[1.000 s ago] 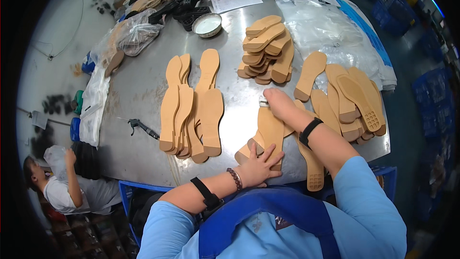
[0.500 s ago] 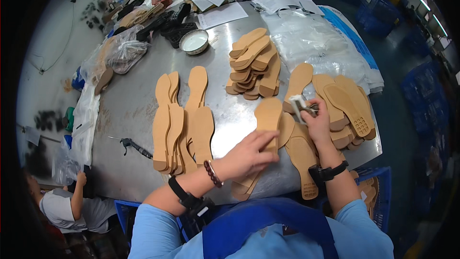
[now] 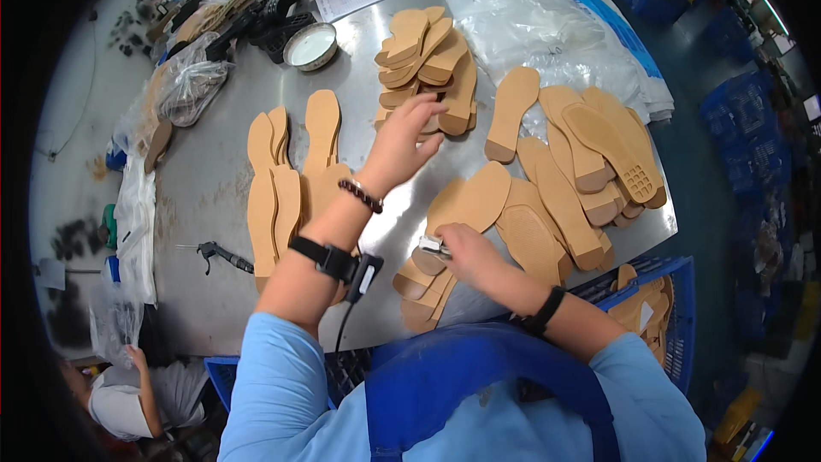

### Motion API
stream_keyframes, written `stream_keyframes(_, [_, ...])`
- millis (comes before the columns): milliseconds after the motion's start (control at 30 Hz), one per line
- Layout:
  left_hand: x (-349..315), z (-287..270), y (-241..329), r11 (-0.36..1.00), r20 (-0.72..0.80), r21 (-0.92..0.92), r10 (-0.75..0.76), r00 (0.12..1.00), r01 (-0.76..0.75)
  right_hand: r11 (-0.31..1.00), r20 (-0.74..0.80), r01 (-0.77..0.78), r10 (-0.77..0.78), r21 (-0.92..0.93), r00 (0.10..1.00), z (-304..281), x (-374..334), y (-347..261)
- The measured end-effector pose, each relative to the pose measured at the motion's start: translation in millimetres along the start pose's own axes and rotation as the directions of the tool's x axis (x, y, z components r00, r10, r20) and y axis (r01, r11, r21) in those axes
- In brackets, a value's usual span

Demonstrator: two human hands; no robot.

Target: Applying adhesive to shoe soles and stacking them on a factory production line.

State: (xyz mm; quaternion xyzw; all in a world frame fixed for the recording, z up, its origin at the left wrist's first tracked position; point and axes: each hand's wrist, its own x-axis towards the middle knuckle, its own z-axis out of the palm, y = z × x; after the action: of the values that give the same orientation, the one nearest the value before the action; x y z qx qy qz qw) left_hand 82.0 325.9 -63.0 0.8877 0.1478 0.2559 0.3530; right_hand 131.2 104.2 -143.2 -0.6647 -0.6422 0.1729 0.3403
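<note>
Across the middle of the frame lies the metal table [image 3: 214, 197], bearing tan sole pieces in four groups. At upper centre sits a loose pile of soles [image 3: 428, 68], roughly ten, though overlaps hide the exact count. Right of centre a fan of treaded soles [image 3: 590, 154] holds about eight. Left of centre a row of flat insoles [image 3: 286, 180] shows about six, laid edge over edge. Near the lower centre a small stack [image 3: 423, 287] of four or so hangs at the table's front edge.

The left hand [image 3: 402, 141] hovers with fingers spread and loose, gripping nothing, its tips just at the near edge of the upper pile. The right hand [image 3: 466, 248] is curled around a small metal tool [image 3: 432, 246], pressing it against the sole [image 3: 470, 201] at the top of the lower stack.

Judging by how they lie, that lower stack could slide off the edge into the blue crate [image 3: 658, 291] if pressed sideways, and a careless reach could topple the upper pile. One white dish [image 3: 310, 44] sits at the upper left; its contents could spill if it is knocked.
</note>
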Motion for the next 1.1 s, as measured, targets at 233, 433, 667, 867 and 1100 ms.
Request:
stream_keyframes(233, [-156, 60, 47, 0.943, 0.248, 0.154, -0.326, 0.912, 0.296, 0.917, -0.297, -0.234, 0.136, -0.324, 0.945, -31, 63, 96])
stream_keyframes(433, [-186, 80, 35, 0.879, 0.138, 0.029, -0.476, 0.869, 0.477, 0.922, -0.203, -0.327, 0.286, -0.210, 0.937, -33, 66, 78])
stream_keyframes(667, [-188, 75, 32, 0.873, 0.083, -0.014, -0.485, 0.871, 0.487, 0.986, -0.016, -0.159, 0.160, 0.052, 0.987, 13, -9, -12])
stream_keyframes(867, [-138, 42, 61, 0.955, 0.154, 0.052, -0.297, 0.942, 0.292, 0.892, -0.364, -0.452, 0.429, 0.025, 0.827, -62, 31, 70])
stream_keyframes(1100, [20, -20, 40, 0.931, -0.128, 0.329, 0.211, 0.969, -0.159, 0.788, -0.495, -0.424, 0.613, 0.447, 0.617, -105, -25, 70])
